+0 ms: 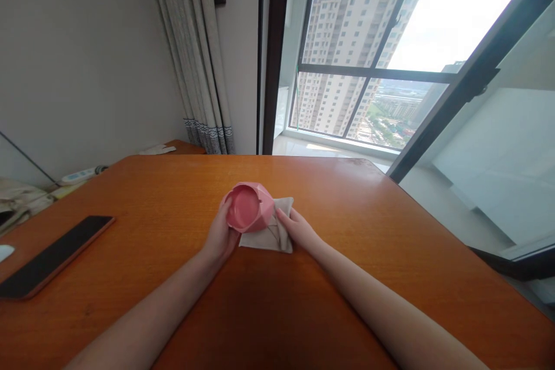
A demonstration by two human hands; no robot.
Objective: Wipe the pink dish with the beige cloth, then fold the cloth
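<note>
Over the desk point(347, 202), the pink container point(246, 207) is gripped by the fingers of the left hand point(222, 234), presumably for steadiness, while the cloth point(265, 239) beside it is pinched by those of the right hand point(299, 228).

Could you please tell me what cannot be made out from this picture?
All in the head view:
1. The pink bowl's outer underside: turned away from the camera.
2. Some fingers of the left grip: hidden behind the bowl.
3. Part of the cloth: covered by the bowl.
4. Some fingers of the right grip: hidden by the cloth.
5. The white object: cut off by the left edge, so I cannot tell what it is.
</note>
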